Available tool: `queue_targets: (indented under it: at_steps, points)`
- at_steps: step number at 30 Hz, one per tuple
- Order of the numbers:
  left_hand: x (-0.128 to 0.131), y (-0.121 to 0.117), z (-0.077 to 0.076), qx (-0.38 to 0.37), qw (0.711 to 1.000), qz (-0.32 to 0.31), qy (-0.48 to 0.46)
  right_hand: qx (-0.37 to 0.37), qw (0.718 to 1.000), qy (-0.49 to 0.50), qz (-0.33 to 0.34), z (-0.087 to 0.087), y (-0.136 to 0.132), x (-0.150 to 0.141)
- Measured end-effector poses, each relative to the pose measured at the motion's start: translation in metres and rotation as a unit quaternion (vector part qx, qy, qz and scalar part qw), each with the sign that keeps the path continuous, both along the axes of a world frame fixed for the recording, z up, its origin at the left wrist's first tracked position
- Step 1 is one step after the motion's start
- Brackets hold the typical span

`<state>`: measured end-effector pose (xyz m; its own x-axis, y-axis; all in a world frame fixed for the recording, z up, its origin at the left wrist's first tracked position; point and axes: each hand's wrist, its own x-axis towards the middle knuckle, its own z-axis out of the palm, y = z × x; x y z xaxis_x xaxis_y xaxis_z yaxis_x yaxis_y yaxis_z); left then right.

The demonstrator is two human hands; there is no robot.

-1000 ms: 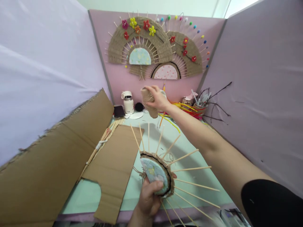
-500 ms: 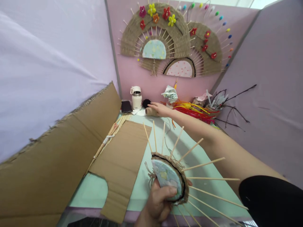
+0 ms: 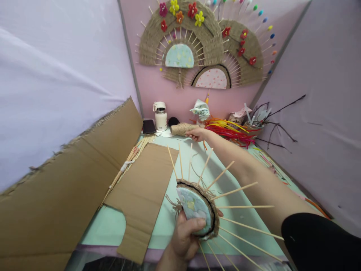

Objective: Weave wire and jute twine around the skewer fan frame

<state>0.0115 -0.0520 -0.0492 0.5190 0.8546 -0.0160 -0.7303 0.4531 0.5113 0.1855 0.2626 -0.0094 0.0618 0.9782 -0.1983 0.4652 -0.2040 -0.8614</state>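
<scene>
My left hand grips a half-round fan near the front of the table, thumb across its pale blue patterned fabric. Black cord and woven jute edge the fabric's curve, and several thin wooden sticks radiate from it. Loose jute ends hang at the fan's left side. My right hand reaches to the back, fingers closed in a pinch at the near side of a spool of jute twine that lies on its side. The strand between those fingers is too small to make out clearly.
Cut cardboard and a bundle of sticks lie left, beside a standing cardboard sheet. At the back are a white bottle, a dark phone-like object, a black ball of yarn, red and yellow pipe cleaners and branches.
My right hand has shifted from on top of the spool to its near right side, fingers drawn together. More of the spool shows. The left hand still holds the fan.
</scene>
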Motion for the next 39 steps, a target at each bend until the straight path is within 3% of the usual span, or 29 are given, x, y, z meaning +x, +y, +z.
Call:
queue_targets:
  at_steps: [8, 17, 27, 33, 39]
  points:
    - [-0.001, 0.0, 0.0, 0.0, 1.0, 0.004, 0.006, 0.035, 0.988, 0.143, -0.054, 0.036, 0.013, -0.017]
    - [0.0, 0.001, 0.001, -0.013, 1.0, 0.008, 0.012, 0.118, 0.966, 0.229, -0.016, 0.098, -0.005, -0.028]
    - [0.001, 0.001, 0.003, -0.027, 0.999, 0.021, 0.023, 0.26, 0.914, 0.308, -0.044, 0.157, -0.015, -0.021]
    - [0.001, 0.001, 0.003, -0.037, 0.999, 0.025, 0.021, 0.319, 0.898, 0.3, -0.04, 0.184, -0.016, -0.019]
    - [0.0, 0.001, 0.001, -0.061, 0.997, 0.032, 0.031, 0.386, 0.879, 0.28, 0.023, 0.214, -0.031, -0.028]
